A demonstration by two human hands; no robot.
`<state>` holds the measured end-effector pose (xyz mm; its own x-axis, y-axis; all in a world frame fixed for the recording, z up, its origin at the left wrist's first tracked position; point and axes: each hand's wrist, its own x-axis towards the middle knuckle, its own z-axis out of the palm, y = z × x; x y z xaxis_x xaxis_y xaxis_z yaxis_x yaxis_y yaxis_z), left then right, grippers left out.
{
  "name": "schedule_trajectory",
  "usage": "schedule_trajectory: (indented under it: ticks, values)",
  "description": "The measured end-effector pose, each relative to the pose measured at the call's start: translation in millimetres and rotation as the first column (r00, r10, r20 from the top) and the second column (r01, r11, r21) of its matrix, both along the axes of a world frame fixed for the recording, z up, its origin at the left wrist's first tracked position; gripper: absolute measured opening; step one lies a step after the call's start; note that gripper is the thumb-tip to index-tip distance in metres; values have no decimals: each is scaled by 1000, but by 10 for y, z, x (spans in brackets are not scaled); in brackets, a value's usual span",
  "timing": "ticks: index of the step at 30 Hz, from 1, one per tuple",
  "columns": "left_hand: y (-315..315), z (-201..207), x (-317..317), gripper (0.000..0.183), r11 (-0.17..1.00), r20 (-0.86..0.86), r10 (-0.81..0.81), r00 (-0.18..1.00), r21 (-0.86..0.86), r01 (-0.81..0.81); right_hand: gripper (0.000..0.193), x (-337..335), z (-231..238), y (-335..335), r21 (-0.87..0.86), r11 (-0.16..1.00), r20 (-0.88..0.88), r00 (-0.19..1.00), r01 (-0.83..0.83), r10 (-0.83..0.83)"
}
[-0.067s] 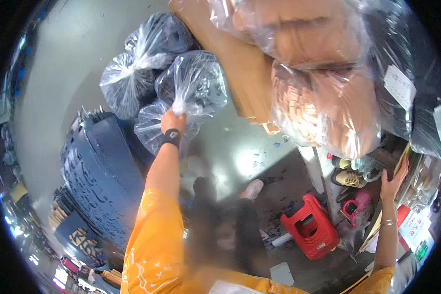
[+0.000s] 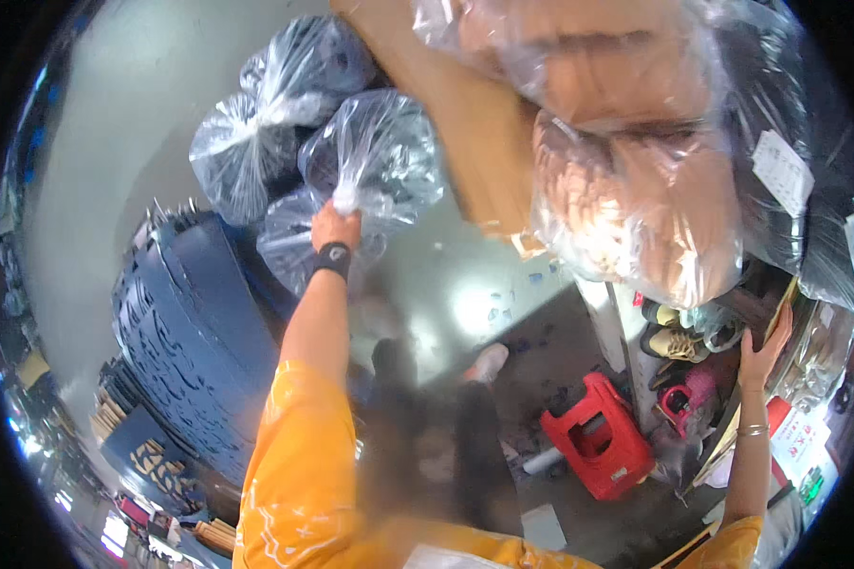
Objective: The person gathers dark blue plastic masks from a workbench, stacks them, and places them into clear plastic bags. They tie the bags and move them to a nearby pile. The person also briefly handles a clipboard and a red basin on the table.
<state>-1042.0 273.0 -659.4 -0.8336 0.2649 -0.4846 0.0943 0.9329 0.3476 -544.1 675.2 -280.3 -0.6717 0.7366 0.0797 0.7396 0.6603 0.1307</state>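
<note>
My left hand [image 2: 336,228] is closed round the gathered neck of a clear plastic bag [image 2: 375,142] with dark contents. Other clear bags [image 2: 247,156] of dark pieces crowd beside it on the floor. Over at the right, my right hand [image 2: 765,353] lies against the edge of a board, thumb apart and fingers stretched out, partly in shadow. Close to that hand are several shoes [image 2: 676,343] and a bundle in dark plastic [image 2: 769,204].
Large clear bags of tan pieces [image 2: 645,204] lie on brown cardboard [image 2: 474,142] ahead. A dark blue perforated sheet roll [image 2: 194,332] stands at left. A red plastic stool [image 2: 600,436] and a pink item [image 2: 697,394] sit at lower right, near my feet.
The view shifts very slightly. My left hand keeps its grip on the bag neck, and my right hand stays at the board's edge.
</note>
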Motion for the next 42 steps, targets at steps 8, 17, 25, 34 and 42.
schedule_trajectory:
  ticks: [8,17,25,34,42]
  values:
    - [-154,742,-137,80,891,-524,15,851,392,226,78,102,-40,27,21,1000,10,1000,18,-18]
    - [488,-20,-813,64,907,-242,-398,885,40,418,72,-583,62,-451,159,983,26,995,87,-92]
    - [111,-163,-803,65,886,-263,-221,939,347,306,49,-2622,-2066,-2943,-997,-71,32,863,-5,-505]
    - [58,-114,-751,48,871,-251,-149,956,424,247,34,-4465,-3413,-3297,-996,76,30,977,47,-211]
    - [-37,59,-986,44,819,-16,-163,987,555,145,18,-4453,-2781,-3366,-929,-45,-369,924,-366,97]
